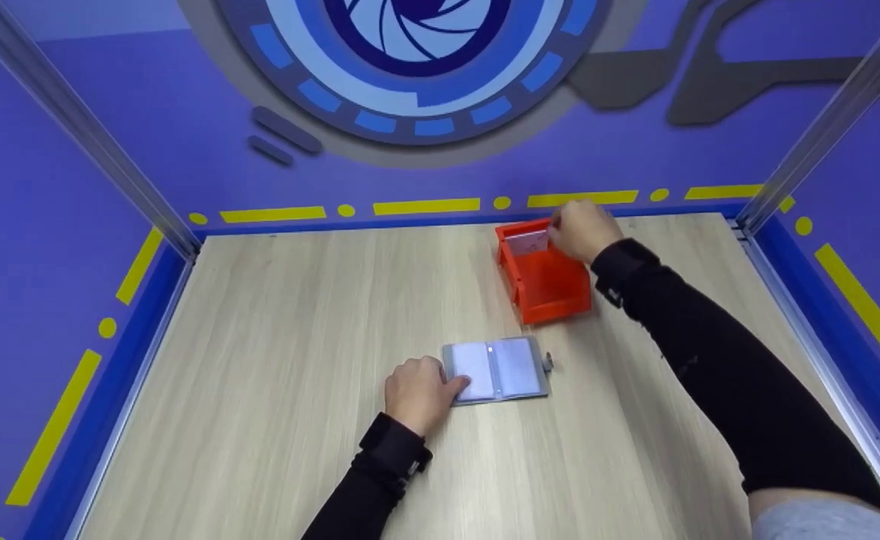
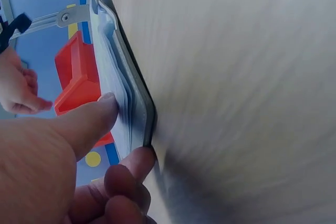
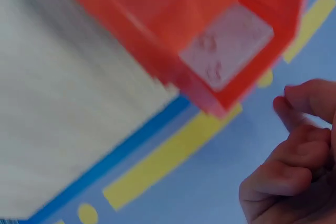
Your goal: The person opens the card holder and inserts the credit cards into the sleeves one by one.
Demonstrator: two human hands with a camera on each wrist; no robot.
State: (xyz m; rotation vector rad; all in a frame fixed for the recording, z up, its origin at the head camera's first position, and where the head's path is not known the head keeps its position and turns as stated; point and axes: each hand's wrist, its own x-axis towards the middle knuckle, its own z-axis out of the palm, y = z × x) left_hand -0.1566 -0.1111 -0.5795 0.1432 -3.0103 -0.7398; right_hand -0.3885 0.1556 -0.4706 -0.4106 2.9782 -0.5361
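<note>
A small card album (image 1: pixel 520 367) with a grey cover and clear sleeves lies open on the table. My left hand (image 1: pixel 418 394) pinches its left edge, thumb on the sleeves (image 2: pixel 113 72) and fingers at the cover's edge. Beyond it stands a red bin (image 1: pixel 552 304); a pale card (image 1: pixel 527 242) with pinkish marks leans against its far inner wall. My right hand (image 1: pixel 584 231) is above the bin's far right side, near the card. In the right wrist view, its thumb and index finger reach out, the other fingers (image 3: pixel 278 179) are bent, and nothing shows between them.
The wooden table (image 1: pixel 297 337) spreads to the left of the bin and album. A blue printed wall (image 1: pixel 379 176) rises close behind the bin, and metal posts (image 1: pixel 822 127) stand at the corners. A strap with a snap (image 1: pixel 548 361) sticks out from the album's right side.
</note>
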